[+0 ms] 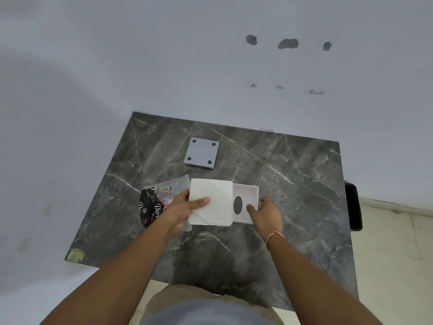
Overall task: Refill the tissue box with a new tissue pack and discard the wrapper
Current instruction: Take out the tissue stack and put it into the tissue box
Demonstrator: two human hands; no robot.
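A white stack of tissues [212, 198] lies partly over the upturned white tissue box [248, 195], whose oval slot [238, 205] shows dark through its floor. My left hand [182, 211] grips the stack's left side, thumb on top. My right hand [267, 213] holds the box's right wall, with a finger inside near the slot. The empty wrapper [154, 205], part clear and part black with white lettering, lies flat just left of the stack, partly under my left hand.
The box's grey square base lid [202, 153] with dark round feet lies farther back on the dark marble table [293, 184]. A black object [354, 206] stands on the floor past the table's right edge. White walls close the back and left.
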